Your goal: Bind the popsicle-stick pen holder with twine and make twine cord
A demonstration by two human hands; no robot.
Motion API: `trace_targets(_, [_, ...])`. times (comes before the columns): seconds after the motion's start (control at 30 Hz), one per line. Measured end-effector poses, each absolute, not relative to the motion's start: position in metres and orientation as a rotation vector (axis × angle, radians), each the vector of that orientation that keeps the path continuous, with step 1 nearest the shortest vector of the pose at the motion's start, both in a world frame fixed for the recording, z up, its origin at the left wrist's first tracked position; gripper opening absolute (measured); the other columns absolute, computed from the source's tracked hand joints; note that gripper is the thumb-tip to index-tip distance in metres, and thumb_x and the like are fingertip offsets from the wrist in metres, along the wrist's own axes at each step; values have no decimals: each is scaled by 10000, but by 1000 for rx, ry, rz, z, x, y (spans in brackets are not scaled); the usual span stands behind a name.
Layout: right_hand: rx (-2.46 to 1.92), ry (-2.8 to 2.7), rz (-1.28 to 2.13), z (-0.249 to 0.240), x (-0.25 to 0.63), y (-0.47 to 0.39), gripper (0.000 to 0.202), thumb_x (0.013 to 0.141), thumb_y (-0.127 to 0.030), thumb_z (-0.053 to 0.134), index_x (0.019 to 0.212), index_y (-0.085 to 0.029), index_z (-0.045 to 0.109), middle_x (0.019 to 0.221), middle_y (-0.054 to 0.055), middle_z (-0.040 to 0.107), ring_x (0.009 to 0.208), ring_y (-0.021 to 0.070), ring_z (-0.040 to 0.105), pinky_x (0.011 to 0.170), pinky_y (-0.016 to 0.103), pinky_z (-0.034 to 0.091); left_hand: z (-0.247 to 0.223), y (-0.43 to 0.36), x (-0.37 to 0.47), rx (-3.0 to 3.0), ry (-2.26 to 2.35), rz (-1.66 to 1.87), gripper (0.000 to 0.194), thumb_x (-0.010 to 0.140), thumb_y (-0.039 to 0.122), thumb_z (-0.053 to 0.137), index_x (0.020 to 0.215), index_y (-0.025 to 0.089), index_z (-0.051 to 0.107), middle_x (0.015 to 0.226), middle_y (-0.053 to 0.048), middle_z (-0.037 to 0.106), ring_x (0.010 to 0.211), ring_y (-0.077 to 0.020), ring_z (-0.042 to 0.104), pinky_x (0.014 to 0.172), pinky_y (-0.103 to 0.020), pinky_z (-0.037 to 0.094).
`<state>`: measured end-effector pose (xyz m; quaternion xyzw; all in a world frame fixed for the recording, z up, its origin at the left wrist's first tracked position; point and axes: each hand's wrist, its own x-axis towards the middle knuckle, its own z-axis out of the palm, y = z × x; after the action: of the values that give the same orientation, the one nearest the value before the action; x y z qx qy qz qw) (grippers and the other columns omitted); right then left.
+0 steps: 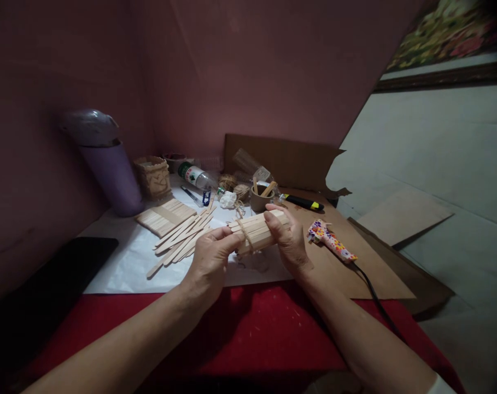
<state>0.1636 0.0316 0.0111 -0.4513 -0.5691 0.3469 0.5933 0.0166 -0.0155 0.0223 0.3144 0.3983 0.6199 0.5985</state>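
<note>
From the stick bundle (261,231), the red cloth (254,334) gives an open lane at 6 o'clock — between the left forearm (129,328) and right forearm (350,323). Loose sticks (182,241) clutter 9 o'clock; a tall purple flask (115,175) stands at 10. The cup (261,201) obstructs 12, upright cardboard (289,162) behind. At 3, the glue gun (332,242) lies across brown board (371,262) — its cord (375,298) trails to 4.

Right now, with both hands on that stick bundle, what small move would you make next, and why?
I would probably nudge the twine with the left hand to test its snugness, while the right hand steadies the stick bundle. The twine circles the bundle close to the left fingers, and how tight it sits cannot be told by eye.
</note>
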Motion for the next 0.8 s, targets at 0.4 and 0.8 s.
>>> trace_targets(0.4, [-1107,-1349,703,12,164,30,534,695,-536,641,1058,-145,614,850,63,640,754,190,581,687,297,447,22,-14,17,705,941,1436,119,549,175,732,584,133,627,570,1,608,551,-108,534,546,-226,390])
trace_targets(0.8, [-1055,-1299,826,12,165,35,495,710,-537,631,983,-124,632,809,46,618,722,167,554,657,270,428,29,-19,17,773,768,1464,174,652,234,720,577,124,607,574,11,564,575,-94,491,613,-224,395])
